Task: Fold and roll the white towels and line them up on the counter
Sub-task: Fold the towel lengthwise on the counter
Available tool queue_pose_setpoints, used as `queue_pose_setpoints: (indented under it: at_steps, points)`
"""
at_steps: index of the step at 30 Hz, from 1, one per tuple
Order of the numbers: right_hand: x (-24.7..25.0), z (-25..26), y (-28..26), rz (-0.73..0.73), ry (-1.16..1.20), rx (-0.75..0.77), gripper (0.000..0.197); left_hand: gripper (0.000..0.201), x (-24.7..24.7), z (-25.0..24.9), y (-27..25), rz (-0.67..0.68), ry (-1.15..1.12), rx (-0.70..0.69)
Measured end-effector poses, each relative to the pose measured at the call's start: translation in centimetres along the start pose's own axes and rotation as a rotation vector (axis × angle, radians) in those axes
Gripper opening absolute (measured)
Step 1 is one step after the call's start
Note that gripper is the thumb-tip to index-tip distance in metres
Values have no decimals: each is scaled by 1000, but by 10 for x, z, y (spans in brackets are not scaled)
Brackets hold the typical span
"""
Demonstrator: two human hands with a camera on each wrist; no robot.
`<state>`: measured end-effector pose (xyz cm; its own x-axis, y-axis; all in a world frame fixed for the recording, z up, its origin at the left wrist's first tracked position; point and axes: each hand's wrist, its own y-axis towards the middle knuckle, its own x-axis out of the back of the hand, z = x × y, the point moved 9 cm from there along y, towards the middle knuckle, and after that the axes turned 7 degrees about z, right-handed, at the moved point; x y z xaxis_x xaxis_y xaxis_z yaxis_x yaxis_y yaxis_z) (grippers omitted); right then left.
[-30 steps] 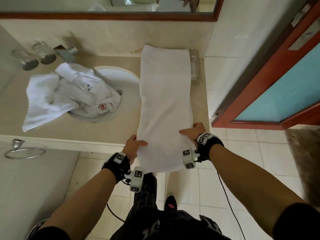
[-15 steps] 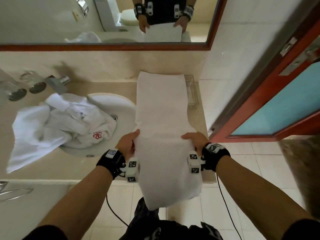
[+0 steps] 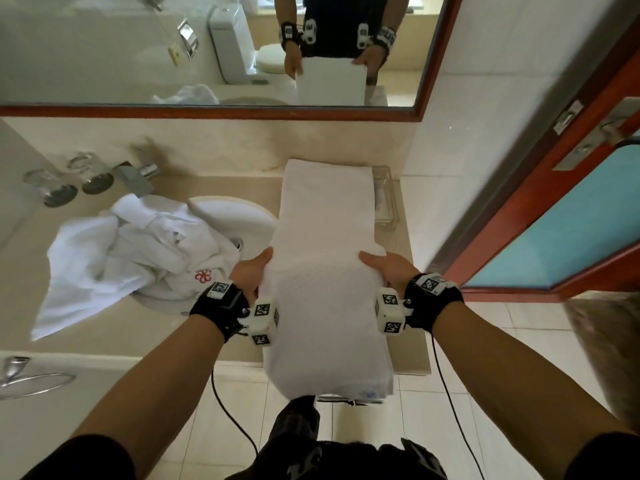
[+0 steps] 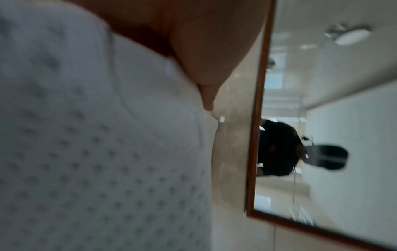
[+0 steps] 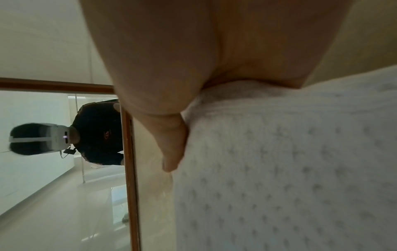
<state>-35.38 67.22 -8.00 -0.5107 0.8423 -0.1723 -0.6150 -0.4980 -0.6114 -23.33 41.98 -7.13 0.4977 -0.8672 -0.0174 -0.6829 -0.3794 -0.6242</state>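
Observation:
A long, folded white towel (image 3: pixel 325 216) lies lengthwise on the beige counter (image 3: pixel 104 327), from the back wall to past the front edge. My left hand (image 3: pixel 251 271) grips its left edge and my right hand (image 3: pixel 388 266) grips its right edge, thumbs on top and fingers hidden underneath. Between the hands the towel is raised into a hump. Its near end drapes down over the counter's front. In the wrist views, the dotted weave of the towel (image 4: pixel 96 152) (image 5: pixel 290 169) fills the frame beside each thumb. A crumpled pile of white towels (image 3: pixel 131 251) lies over the sink (image 3: pixel 242 216).
Two upturned glasses (image 3: pixel 52 185) and a tap (image 3: pixel 135 174) stand at the back left. A clear tray (image 3: pixel 386 199) sits against the right wall behind the towel. A mirror (image 3: pixel 207 46) hangs above and a red-framed door (image 3: pixel 571 220) stands at the right. A towel ring (image 3: pixel 31 379) is mounted below the counter.
Both hands have moved forward from the towel's near end to about its middle, gripping the sides. The near part now hangs longer over the counter's front edge. The view has tilted up.

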Motion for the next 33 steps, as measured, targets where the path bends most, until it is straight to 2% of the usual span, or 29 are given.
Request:
queue_pose_setpoints:
  at_steps: [5, 8, 10, 11, 13, 16, 18, 21, 24, 26, 29, 31, 33]
  points:
    - [8, -17, -18, 17, 48, 13, 35, 51, 5, 9, -22, 100, -25, -85]
    - [9, -7, -24, 45, 103, 81, 21, 35, 20, -8, -33, -19, 75, -229]
    - [12, 10, -24, 0, 61, 136, 13, 23, 28, -22, -31, -90, 114, -295]
    - [15, 22, -22, -34, 53, 166, 10, 18, 27, -32, -27, -90, 100, -310]
    - [22, 36, -16, -99, 65, 201, 16, 16, 23, -47, -21, -53, 60, -316]
    - [30, 59, 1, -198, 75, 243, 25, 30, 7, -73, 2, 129, 93, -286]
    - [34, 75, 14, -241, 52, 264, 23, 45, 0, -91, 19, 207, 240, -268]
    - [39, 100, 37, -298, 30, 268, 23, 51, -4, -119, 49, 208, 438, -263]
    - [47, 125, 62, -392, 27, 286, 22, 49, -6, -154, 80, 147, 439, -308]
    - [52, 136, 79, -477, -3, 273, 20, 60, -8, -169, 104, 127, 400, -327]
    - [53, 134, 98, -582, -80, 232, 21, 77, -11, -156, 137, 153, 341, -274]
    - [57, 119, 103, -642, -189, 170, 29, 79, -7, -125, 153, 150, 317, -218]
    - [64, 92, 106, -661, -286, 82, 28, 81, 5, -85, 159, 105, 355, -149]
